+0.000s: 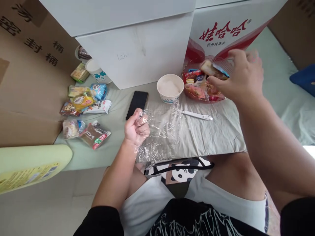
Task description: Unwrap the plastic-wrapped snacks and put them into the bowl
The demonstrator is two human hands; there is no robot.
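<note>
Our left hand grips clear plastic film; our right hand, spread wide, perhaps touches packaged snacks inside the red basket; other packets lie outside.

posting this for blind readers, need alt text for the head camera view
A person's left hand grips crinkled clear plastic, while the right hand is spread over packaged snacks in a reddish bowl; a paper tub and phone are nearby.

Two bare hands, one smartphone, one slim white tool, one paper bowl at one o'clock and one plastic basket at two are counted; overlapping snack packets at nine cannot be.
</note>
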